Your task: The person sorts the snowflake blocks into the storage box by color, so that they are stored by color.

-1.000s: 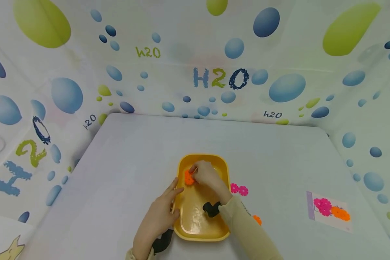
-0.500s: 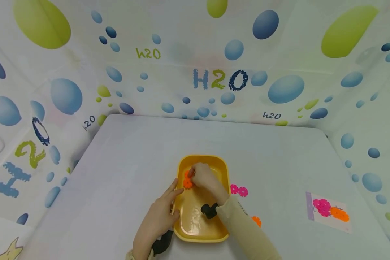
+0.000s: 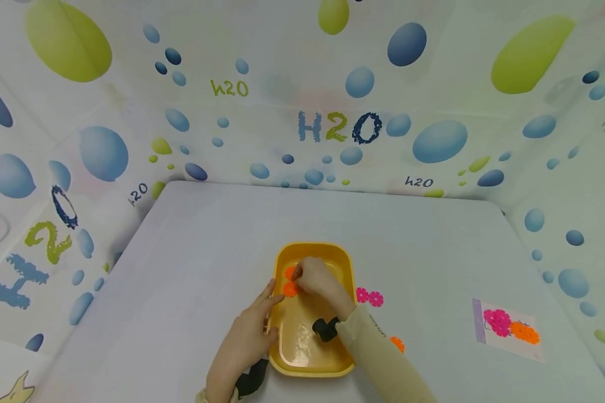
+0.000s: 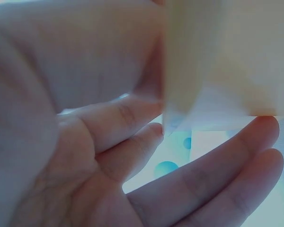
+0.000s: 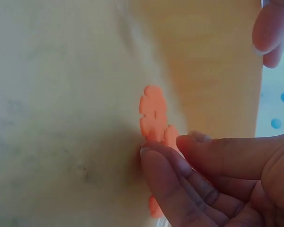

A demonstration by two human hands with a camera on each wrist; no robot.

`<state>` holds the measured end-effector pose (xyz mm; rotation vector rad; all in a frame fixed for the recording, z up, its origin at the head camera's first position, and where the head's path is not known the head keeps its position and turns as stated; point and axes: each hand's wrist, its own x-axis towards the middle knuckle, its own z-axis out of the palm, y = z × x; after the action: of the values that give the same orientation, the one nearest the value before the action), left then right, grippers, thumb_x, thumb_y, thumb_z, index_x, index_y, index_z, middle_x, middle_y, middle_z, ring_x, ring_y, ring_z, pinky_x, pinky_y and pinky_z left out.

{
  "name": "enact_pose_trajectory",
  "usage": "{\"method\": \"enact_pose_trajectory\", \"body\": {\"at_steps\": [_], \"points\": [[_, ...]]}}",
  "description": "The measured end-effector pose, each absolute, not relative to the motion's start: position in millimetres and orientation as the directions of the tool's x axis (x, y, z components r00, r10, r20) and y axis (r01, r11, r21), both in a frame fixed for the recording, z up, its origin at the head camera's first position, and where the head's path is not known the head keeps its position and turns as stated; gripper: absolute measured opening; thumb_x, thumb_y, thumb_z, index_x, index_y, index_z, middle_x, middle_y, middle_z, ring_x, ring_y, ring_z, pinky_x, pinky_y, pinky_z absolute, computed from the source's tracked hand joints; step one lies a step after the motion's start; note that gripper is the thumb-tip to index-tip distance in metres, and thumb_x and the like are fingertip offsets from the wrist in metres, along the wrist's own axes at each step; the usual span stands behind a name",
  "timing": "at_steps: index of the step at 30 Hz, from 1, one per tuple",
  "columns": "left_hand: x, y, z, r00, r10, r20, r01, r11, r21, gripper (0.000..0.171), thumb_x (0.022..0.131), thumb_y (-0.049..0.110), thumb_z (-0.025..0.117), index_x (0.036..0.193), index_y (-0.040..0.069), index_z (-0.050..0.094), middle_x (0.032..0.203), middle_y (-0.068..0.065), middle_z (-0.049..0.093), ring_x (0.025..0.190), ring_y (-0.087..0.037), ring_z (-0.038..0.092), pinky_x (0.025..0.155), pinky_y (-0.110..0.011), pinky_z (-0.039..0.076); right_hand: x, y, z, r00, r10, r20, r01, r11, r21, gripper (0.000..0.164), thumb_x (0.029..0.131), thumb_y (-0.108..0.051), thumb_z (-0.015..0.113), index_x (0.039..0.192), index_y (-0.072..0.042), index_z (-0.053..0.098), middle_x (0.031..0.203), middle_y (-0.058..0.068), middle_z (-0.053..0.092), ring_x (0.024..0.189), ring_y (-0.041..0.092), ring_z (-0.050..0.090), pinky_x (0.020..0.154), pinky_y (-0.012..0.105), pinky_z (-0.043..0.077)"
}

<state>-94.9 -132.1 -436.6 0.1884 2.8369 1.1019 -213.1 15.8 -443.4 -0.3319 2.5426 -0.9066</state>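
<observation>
My right hand [image 3: 320,279] is inside the yellow tray [image 3: 327,366], near its far left corner. Its thumb and index finger pinch an orange flower-shaped disc [image 5: 170,135], partly hidden by the fingertips. Against it stands another orange disc [image 5: 154,112] with notched edges, and a bit of orange [image 5: 155,206] shows below the fingers. From above, an orange disc [image 3: 289,289] shows just below the fingertips. My left hand [image 3: 249,330] rests at the tray's left side, its fairly straight fingers spread along and over the rim. Two of those fingers [image 4: 217,175] lie outside the wall.
Two joined pink flower discs [image 3: 370,297] lie right of the tray. An orange disc [image 3: 397,343] lies closer in, partly behind the right sleeve [image 3: 383,358]. Farther right is a card [image 3: 511,329] picturing pink and orange flowers. Patterned fabric [image 3: 262,101] walls surround the white table [image 3: 206,240].
Within the tray, the orange discs show more separately, the lower one now slightly nearer me. My right hand has shifted slightly toward me; my left hand stays at the rim.
</observation>
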Motion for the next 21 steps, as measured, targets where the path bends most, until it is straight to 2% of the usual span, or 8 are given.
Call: {"method": "enact_pose_trajectory", "body": {"at_steps": [6, 13, 21], "points": [[-94.4, -132.2, -436.8, -0.988, 0.154, -0.027, 0.096, 0.733, 0.674, 0.057, 0.074, -0.004, 0.065, 0.129, 0.006, 0.060, 0.157, -0.007, 0.035, 0.083, -0.014, 0.057, 0.063, -0.020, 0.043, -210.7, 23.4, -436.5, -0.889, -0.372, -0.268, -0.105, 0.735, -0.670, 0.014, 0.084, 0.000, 0.062, 0.094, 0.000, 0.071, 0.086, 0.009, 0.069, 0.065, 0.016, 0.054, 0.061, 0.023, 0.050], [-94.4, -133.4, -438.8, -0.986, 0.158, -0.050, 0.083, 0.731, 0.678, 0.058, 0.075, -0.003, 0.066, 0.131, 0.006, 0.059, 0.158, -0.006, 0.033, 0.088, -0.016, 0.060, 0.066, -0.020, 0.047, -206.6, 35.2, -424.2, -0.895, -0.406, -0.184, -0.167, 0.689, -0.706, 0.016, 0.091, -0.009, 0.061, 0.103, -0.001, 0.070, 0.101, 0.010, 0.071, 0.087, 0.021, 0.062, 0.081, 0.035, 0.055], [-94.9, -132.2, -438.4, -0.985, 0.165, -0.050, 0.088, 0.728, 0.680, 0.057, 0.075, -0.003, 0.066, 0.131, 0.005, 0.059, 0.158, -0.008, 0.033, 0.094, -0.020, 0.062, 0.067, -0.021, 0.049, -195.5, 64.1, -404.8, -0.905, -0.426, -0.005, -0.308, 0.662, -0.683, 0.017, 0.092, -0.011, 0.063, 0.105, -0.004, 0.069, 0.102, 0.007, 0.071, 0.091, 0.021, 0.065, 0.080, 0.034, 0.056]]}}
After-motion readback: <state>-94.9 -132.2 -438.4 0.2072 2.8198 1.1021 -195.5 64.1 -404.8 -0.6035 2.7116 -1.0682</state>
